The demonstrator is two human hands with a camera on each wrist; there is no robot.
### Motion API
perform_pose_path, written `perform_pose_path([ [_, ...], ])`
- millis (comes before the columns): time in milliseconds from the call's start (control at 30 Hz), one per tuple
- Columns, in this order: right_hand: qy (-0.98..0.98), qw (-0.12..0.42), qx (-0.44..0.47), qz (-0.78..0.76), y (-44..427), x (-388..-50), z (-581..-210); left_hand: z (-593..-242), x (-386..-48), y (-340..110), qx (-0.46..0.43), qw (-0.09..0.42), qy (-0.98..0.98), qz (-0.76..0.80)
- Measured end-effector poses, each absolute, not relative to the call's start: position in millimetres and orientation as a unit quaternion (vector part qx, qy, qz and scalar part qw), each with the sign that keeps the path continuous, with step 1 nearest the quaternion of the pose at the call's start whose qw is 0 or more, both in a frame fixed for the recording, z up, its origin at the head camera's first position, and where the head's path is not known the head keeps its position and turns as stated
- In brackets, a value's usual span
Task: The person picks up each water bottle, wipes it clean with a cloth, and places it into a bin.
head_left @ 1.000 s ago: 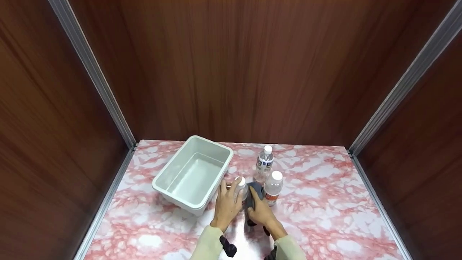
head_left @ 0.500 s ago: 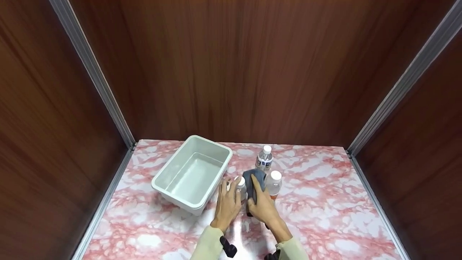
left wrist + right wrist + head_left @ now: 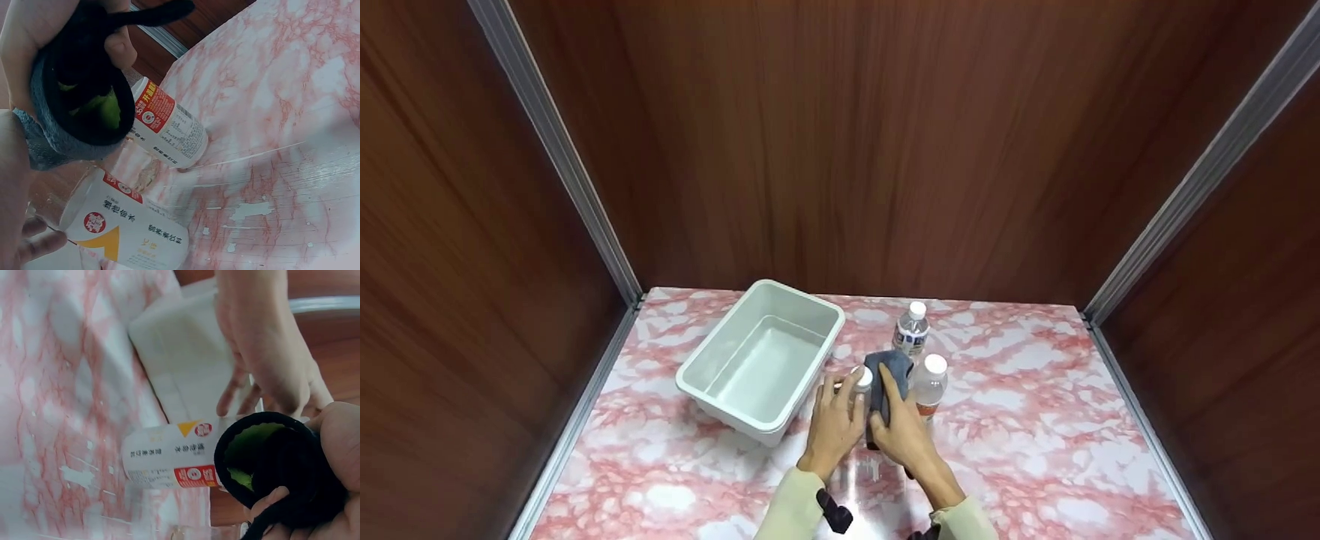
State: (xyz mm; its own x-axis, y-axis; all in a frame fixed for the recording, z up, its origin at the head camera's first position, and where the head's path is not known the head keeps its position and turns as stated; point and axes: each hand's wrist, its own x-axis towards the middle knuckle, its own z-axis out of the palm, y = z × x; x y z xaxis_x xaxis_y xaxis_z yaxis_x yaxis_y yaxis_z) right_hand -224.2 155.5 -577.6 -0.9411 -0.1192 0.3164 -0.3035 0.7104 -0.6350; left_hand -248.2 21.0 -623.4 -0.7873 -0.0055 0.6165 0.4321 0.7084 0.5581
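A white-capped drink bottle (image 3: 864,384) stands upright between the hands; the left wrist view shows its white label with red and yellow marks. My left hand (image 3: 834,427) grips it near the top, fingers bent around it. In my right hand (image 3: 906,435) is a grey-blue fabric pouch-like item (image 3: 891,367), held above the table close beside that bottle. Seen from the left wrist, this item (image 3: 84,135) has a round black-edged opening, a black strap and a green lining. Its exact kind is unclear. The right wrist view has the bottle (image 3: 169,455) just beyond it.
A pale grey-green bin (image 3: 761,367) stands to the left of the left hand. Another bottle (image 3: 930,386) with an orange-red label is at right, and a clear bottle (image 3: 913,331) stands behind. Brown wood-look walls (image 3: 840,150) enclose the pink marbled table (image 3: 1020,397).
My right hand has raised the fabric item and shifted it away from me, mostly during the first half second. My left hand stays at the bottle.
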Motion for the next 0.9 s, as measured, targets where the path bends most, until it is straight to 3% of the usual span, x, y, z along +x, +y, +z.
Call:
perform_pose_path([
  [367, -0.908, 0.154, 0.141, 0.364, 151, -224, -591, -625, -252, 17, -0.137, 0.345, -0.851, -0.371],
  [900, -0.924, 0.152, 0.118, 0.330, 145, -224, -602, -622, -251, 13, -0.149, 0.311, -0.855, -0.388],
])
